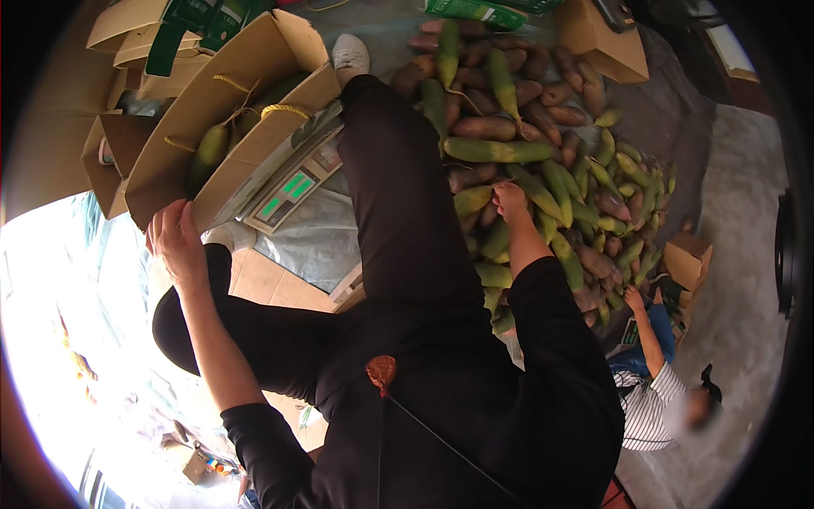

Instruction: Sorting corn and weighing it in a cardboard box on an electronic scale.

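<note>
Mangoes [543,182] lie piled on the floor; the right hand [510,202] curls its fingers onto one. Left hand [174,242] pinches the cardboard box [229,93] edge. Best keep that box steady and lift gently.

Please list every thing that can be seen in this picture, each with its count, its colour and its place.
Long green and brown-purple fruits: a large pile, too many to count, on the floor, upper centre to right.
Open brown cardboard box: one, upper left, tilted, with a few green fruits inside.
Weighing scale with green display: one, grey, under the box.
Other brown cardboard boxes: several, along the top edge and at the right of the pile.
Another person in a striped shirt: one, lower right, a hand reaching to the pile.
White shoe: one, top centre.
Left hand: grips the box edge.
Right hand: rests on the fruits.
</note>
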`<state>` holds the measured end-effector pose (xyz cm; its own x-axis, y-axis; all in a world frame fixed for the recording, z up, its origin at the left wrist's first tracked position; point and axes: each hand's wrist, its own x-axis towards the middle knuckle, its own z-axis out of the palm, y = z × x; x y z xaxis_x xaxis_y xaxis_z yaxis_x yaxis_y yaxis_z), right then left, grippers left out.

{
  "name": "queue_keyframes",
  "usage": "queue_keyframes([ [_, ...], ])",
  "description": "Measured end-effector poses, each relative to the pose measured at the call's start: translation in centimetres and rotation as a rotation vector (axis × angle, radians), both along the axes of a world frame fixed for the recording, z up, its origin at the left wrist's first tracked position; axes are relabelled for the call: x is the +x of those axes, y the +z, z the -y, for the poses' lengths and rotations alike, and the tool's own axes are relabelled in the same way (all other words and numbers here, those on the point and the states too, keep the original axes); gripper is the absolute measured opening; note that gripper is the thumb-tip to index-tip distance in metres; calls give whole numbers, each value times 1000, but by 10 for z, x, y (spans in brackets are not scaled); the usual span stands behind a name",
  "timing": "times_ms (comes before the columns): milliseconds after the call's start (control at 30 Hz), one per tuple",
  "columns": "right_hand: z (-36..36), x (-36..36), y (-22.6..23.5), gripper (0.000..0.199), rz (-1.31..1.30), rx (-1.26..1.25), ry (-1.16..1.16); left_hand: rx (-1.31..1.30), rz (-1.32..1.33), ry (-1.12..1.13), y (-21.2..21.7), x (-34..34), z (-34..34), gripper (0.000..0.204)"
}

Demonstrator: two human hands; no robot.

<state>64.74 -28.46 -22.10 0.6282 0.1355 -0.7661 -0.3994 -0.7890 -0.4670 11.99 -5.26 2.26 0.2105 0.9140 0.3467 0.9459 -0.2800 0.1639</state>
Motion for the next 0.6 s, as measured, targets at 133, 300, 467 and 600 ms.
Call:
queue_keyframes([
  [133,-12,-7,3,25,-37,27,23,3,-16,-14,1,1,-2,12],
  [300,-22,-4,-1,23,-154,-8,-76,18,-6,19,3,6,1,11],
  [467,-5,-3,-13,15,-160,110,-152,11,-3,23,8,4,4,12],
  [600,-12,7,-26,8,-106,11,-368,4,24,7,9,9,2,13],
])
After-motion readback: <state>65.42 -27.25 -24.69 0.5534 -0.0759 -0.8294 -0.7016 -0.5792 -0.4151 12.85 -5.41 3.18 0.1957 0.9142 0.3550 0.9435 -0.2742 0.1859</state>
